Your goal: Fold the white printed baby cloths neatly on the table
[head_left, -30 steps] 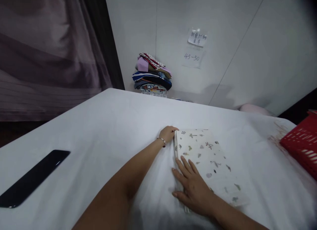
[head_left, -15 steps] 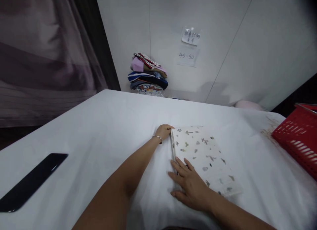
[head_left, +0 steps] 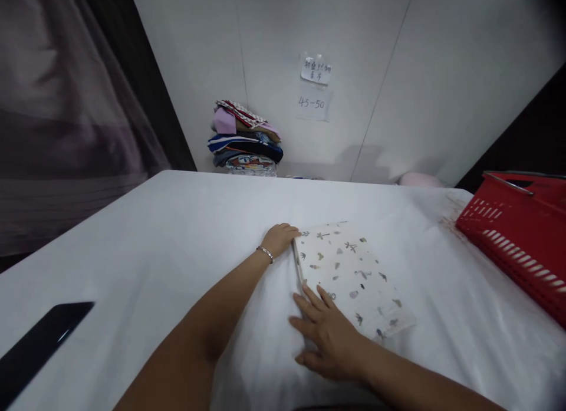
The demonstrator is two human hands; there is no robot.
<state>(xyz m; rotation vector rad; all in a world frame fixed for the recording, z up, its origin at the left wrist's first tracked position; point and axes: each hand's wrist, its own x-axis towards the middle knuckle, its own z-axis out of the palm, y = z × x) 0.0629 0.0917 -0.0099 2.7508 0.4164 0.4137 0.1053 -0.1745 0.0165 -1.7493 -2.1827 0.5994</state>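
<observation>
A folded white cloth with small leaf prints [head_left: 351, 275] lies flat on the white-covered table [head_left: 177, 234]. My left hand [head_left: 279, 238], wearing a thin bracelet, grips the cloth's far left corner with curled fingers. My right hand [head_left: 329, 334] lies flat, fingers stretched out, on the cloth's near left edge.
A red plastic basket [head_left: 519, 237] stands at the right edge of the table. A dark flat phone-like slab [head_left: 38, 346] lies at the near left. A stack of folded clothes [head_left: 245, 140] sits against the white wall, under two paper notes [head_left: 315, 84]. A curtain hangs at left.
The view has swung to the right, so more of the red basket shows. Both hands keep their places on the cloth's left edge.
</observation>
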